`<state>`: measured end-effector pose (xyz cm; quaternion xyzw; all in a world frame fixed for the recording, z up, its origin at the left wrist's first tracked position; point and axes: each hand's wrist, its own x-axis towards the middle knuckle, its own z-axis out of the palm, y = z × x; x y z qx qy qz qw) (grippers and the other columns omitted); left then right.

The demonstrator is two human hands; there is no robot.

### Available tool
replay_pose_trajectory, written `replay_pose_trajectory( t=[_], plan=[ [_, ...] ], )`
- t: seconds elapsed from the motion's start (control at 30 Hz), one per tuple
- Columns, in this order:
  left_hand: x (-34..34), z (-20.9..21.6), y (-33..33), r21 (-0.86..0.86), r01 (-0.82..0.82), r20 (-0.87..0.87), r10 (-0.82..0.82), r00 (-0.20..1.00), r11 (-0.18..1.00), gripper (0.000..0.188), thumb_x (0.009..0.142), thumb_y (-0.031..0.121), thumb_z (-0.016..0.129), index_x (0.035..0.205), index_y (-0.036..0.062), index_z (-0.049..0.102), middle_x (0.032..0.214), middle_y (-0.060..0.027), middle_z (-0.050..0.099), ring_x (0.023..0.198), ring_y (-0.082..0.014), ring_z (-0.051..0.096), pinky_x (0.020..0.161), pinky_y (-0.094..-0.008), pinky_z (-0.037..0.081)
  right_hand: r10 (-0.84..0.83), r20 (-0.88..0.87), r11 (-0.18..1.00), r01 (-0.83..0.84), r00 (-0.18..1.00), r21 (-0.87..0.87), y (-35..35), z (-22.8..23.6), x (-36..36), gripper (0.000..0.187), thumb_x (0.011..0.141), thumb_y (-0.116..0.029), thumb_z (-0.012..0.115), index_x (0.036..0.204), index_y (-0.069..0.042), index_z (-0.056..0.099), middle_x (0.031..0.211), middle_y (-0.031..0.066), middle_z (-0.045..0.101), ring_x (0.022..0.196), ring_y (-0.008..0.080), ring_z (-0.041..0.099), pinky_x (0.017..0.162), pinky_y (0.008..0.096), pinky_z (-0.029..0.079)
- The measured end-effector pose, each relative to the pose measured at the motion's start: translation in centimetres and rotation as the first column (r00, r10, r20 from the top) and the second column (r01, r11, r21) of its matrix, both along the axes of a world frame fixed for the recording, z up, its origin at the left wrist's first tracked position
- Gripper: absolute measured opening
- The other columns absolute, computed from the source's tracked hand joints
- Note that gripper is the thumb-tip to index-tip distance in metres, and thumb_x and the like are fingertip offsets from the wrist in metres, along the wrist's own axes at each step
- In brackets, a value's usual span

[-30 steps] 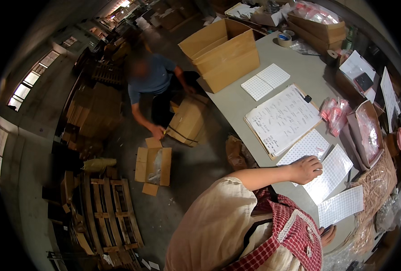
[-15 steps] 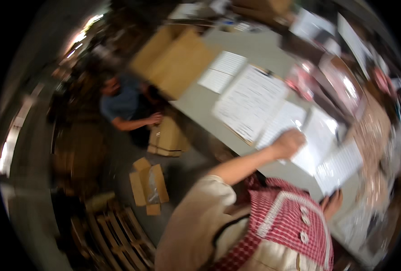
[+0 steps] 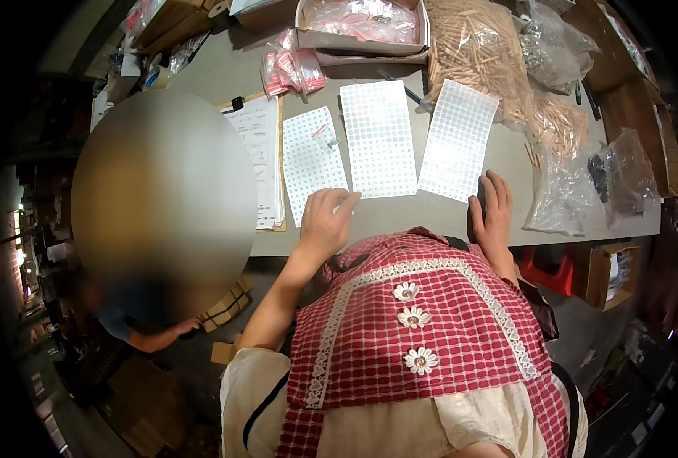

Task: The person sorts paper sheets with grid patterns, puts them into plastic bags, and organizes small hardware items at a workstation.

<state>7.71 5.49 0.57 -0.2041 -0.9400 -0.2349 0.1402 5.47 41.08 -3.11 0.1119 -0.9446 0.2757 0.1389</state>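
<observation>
Looking down at a grey counter in a dim, cluttered workspace. Seeing three white dotted sheets laid side by side on top: left sheet, middle sheet and right sheet, plus a tiny zip bag on the left one. Also spotting a red stool under the right-hand end, and a co-worker's blue sleeve low on the left, near a tan carton.

On to containers: seeing an open box at the back, full of pinkish clear packets, with a loose bundle of pink-red packets just left of it. Finding a big clear bag of pale sticks further right, then a smaller bag of sticks. Also noticing a cardboard box below, with something pale inside.

Can't tell whether pinching or just resting with the left grip, curled over the lower end of the left sheet. Easier to call on the right grip: loosely spread, just beside the right sheet's lower corner.

Losing the clipboard's left side behind a big round blur. Can't identify the dark stuff in the crumpled clear bag near the right edge.
</observation>
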Motion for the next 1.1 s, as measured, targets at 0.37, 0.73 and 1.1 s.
replay_pose_trajectory(
  t=[0.37, 0.73, 1.1],
  plan=[
    [-0.9, -0.9, -0.4, 0.002, 0.036, -0.012, -0.036, 0.999, 0.999, 0.038, 0.077, -0.004, 0.062, 0.113, 0.0052, 0.071, 0.100, -0.0094, 0.062, 0.095, -0.0288, 0.059, 0.085, -0.0413, 0.047, -0.005, 0.025, 1.000, 0.004, 1.000, 0.017, -0.4, 0.3, -0.3, 0.043, 0.091, -0.014, 0.065, 0.131, 0.001, 0.056, 0.144, 0.0189, 0.051, 0.134, 0.0410, 0.043, 0.111, 0.0500, 0.036],
    [-2.4, -0.7, -0.3, -0.019, 0.006, -0.008, -0.006, 1.000, 1.000, 0.034, 0.078, -0.001, 0.062, 0.110, 0.0045, 0.070, 0.101, -0.0095, 0.063, 0.097, -0.0297, 0.060, 0.087, -0.0429, 0.047, -0.009, 0.026, 1.000, 0.009, 1.000, 0.006, -0.4, 0.4, -0.2, 0.042, 0.092, -0.014, 0.065, 0.131, 0.001, 0.057, 0.143, 0.0190, 0.051, 0.134, 0.0415, 0.044, 0.110, 0.0502, 0.037],
    [-4.3, -0.4, -0.3, -0.030, -0.034, -0.018, 0.033, 0.999, 0.999, 0.028, 0.081, 0.000, 0.064, 0.107, 0.0058, 0.072, 0.100, -0.0085, 0.065, 0.097, -0.0281, 0.059, 0.088, -0.0406, 0.046, -0.007, 0.013, 1.000, 0.007, 1.000, 0.007, -0.5, 0.7, -0.2, 0.043, 0.091, -0.013, 0.066, 0.130, 0.001, 0.057, 0.142, 0.0196, 0.052, 0.132, 0.0421, 0.045, 0.110, 0.0506, 0.037]
  ],
)
